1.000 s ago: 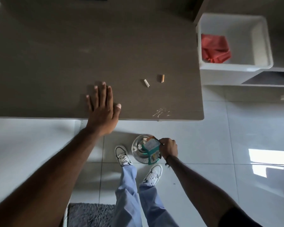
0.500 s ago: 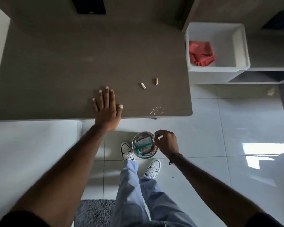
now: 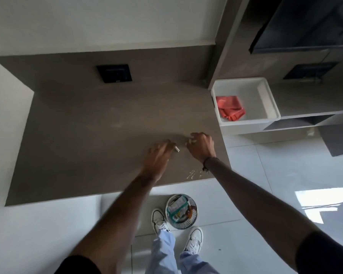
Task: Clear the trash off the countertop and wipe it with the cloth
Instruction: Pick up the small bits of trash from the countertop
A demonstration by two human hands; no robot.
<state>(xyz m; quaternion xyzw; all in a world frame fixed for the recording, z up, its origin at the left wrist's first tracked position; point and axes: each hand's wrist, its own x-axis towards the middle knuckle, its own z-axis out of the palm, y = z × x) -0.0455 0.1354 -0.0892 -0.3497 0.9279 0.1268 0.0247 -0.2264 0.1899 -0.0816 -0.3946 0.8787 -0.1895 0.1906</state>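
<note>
My left hand [image 3: 158, 155] is blurred over the brown countertop [image 3: 87, 145], its fingertips at a small white butt [image 3: 176, 148]; a grip cannot be made out. My right hand [image 3: 201, 145] hovers just right of it with fingers curled down where the brown butt lay, so that butt is hidden. A patch of pale crumbs [image 3: 193, 174] lies near the counter's front right corner. The red cloth [image 3: 229, 107] sits crumpled in a white tub [image 3: 273, 107] to the right. A round bin [image 3: 181, 224] on the floor below holds a teal carton.
A black socket plate [image 3: 115, 73] is set in the back panel. Dark shelving [image 3: 305, 95] stands behind the tub at the right. My shoes [image 3: 158, 220] stand beside the bin on the glossy white floor.
My right hand left the carton in the bin and rose to the counter. My left hand slid right from its flat rest to the white butt. The camera tilted up.
</note>
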